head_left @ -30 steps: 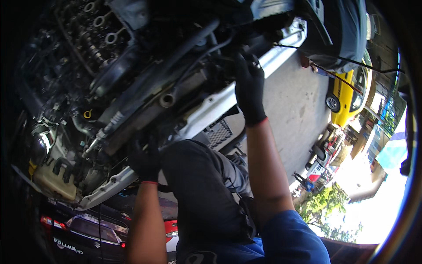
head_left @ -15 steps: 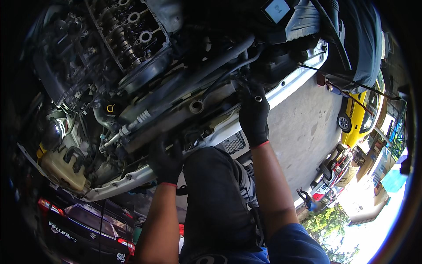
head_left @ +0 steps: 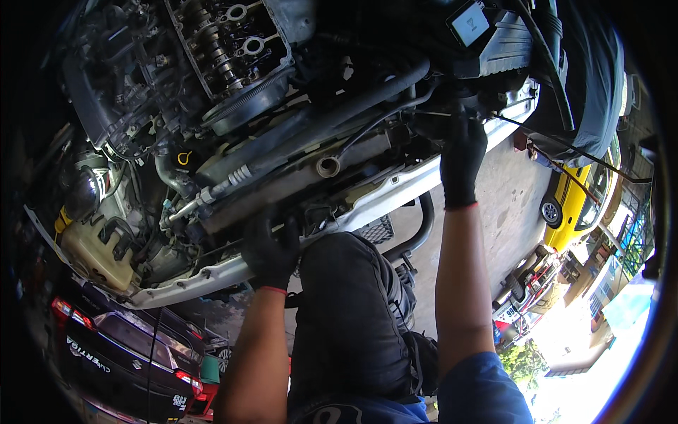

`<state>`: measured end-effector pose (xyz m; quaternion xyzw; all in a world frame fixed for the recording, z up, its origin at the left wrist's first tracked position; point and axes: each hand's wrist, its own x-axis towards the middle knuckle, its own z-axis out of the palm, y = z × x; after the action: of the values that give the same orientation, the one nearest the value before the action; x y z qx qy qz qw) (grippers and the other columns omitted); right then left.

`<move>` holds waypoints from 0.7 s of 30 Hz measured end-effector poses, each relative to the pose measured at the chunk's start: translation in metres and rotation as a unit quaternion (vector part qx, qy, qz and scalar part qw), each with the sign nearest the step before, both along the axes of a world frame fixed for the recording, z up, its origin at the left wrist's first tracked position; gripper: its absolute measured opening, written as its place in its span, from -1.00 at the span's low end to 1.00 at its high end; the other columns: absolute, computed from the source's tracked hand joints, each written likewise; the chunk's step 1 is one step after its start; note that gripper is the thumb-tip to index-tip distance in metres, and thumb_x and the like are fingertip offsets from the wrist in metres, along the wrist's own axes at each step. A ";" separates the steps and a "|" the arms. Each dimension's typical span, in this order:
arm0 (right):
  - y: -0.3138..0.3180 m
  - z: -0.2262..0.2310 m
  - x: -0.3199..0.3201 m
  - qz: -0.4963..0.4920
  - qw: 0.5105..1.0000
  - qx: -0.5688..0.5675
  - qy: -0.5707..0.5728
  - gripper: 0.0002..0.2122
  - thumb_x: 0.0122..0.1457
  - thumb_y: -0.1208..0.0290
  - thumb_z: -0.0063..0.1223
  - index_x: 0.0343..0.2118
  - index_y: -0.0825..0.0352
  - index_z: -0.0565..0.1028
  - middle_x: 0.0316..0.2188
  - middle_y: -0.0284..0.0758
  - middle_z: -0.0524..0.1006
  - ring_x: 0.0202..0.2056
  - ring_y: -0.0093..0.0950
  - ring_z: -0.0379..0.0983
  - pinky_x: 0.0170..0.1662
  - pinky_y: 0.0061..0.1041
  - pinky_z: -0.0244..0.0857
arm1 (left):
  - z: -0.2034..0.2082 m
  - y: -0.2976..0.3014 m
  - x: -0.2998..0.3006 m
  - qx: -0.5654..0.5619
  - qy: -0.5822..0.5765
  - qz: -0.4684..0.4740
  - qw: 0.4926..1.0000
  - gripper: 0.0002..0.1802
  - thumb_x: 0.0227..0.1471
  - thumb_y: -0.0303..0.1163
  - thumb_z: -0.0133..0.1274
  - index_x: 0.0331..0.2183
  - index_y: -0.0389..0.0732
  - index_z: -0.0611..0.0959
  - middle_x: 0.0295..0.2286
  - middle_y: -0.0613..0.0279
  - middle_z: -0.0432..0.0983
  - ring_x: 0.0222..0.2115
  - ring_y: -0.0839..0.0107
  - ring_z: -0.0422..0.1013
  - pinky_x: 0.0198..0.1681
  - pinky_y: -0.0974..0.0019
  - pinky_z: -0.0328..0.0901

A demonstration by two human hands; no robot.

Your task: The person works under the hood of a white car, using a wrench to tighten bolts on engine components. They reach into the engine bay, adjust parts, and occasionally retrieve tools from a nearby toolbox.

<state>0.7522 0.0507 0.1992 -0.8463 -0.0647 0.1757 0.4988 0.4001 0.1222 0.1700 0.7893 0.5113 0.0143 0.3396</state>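
Gloves (head_left: 462, 185) on L hand (head_left: 272, 247) & R hand (head_left: 464, 157): blk, red cuffs (head_left: 460, 207). Sleeve (head_left: 484, 389): dk blue. Trousers (head_left: 339, 304): blk. Metal bar (head_left: 385, 191): white-ish silver. Plastic tank (head_left: 95, 254): cream-yel. Pull ring (head_left: 184, 158): bright yel. Mesh panel (head_left: 378, 230): dk, grid pattern. Floor (head_left: 515, 184): lt gray, darker spots. Car by R edge (head_left: 568, 212): yel. Car lower L (head_left: 120, 359): blk w/ red tail lights (head_left: 188, 381).
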 end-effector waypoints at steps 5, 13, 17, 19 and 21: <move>-0.020 -0.003 -0.042 0.089 0.989 -0.084 -0.077 -0.82 0.43 0.51 -0.04 -0.08 0.43 0.58 -0.39 -0.32 0.59 -0.36 -0.56 0.49 -0.23 -0.50 0.39 | -0.001 -0.001 0.001 0.004 0.000 -0.004 1.000 -0.55 0.13 -0.13 0.23 -0.06 -0.26 0.66 -0.15 -0.01 0.62 -0.11 -0.02 0.55 -0.03 0.00 0.45; -0.024 -0.024 -0.072 -0.018 0.999 0.016 -0.033 -0.84 0.45 0.44 -0.01 -0.11 0.41 0.55 -0.33 -0.36 0.61 -0.34 -0.66 0.51 -0.20 -0.58 0.44 | 0.000 0.000 0.001 -0.001 0.009 -0.005 1.000 -0.54 0.12 -0.15 0.25 -0.05 -0.27 0.65 -0.15 -0.01 0.62 -0.12 0.00 0.56 -0.04 0.02 0.45; -0.020 -0.028 -0.087 0.078 0.989 -0.067 -0.106 -0.88 0.36 0.51 0.11 -0.11 0.40 0.55 -0.28 -0.23 0.62 -0.26 -0.48 0.57 -0.14 -0.50 0.45 | -0.001 -0.001 0.000 -0.002 0.000 -0.004 1.000 -0.54 0.12 -0.15 0.25 -0.05 -0.26 0.65 -0.14 -0.01 0.63 -0.11 0.00 0.56 -0.03 0.01 0.45; -0.023 -0.040 -0.086 0.113 0.978 -0.083 -0.156 -0.84 0.31 0.51 0.16 -0.09 0.39 0.55 -0.26 -0.16 0.64 -0.26 -0.27 0.60 -0.11 -0.39 0.45 | 0.000 -0.001 0.000 -0.001 0.007 -0.007 1.000 -0.54 0.12 -0.15 0.25 -0.05 -0.26 0.66 -0.14 0.00 0.63 -0.11 0.00 0.56 -0.02 0.01 0.44; -0.024 -0.043 -0.076 0.105 0.984 -0.071 -0.129 -0.82 0.31 0.46 0.16 -0.09 0.39 0.56 -0.25 -0.14 0.65 -0.24 -0.20 0.61 -0.10 -0.35 0.45 | -0.001 -0.001 0.002 0.001 0.005 -0.007 1.000 -0.54 0.12 -0.15 0.25 -0.05 -0.26 0.66 -0.14 0.01 0.63 -0.11 0.00 0.56 -0.02 0.01 0.44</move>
<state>0.6767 0.0264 0.1559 -0.8838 -0.2040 0.1207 0.4034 0.4016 0.1217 0.1689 0.7932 0.5074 0.0082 0.3365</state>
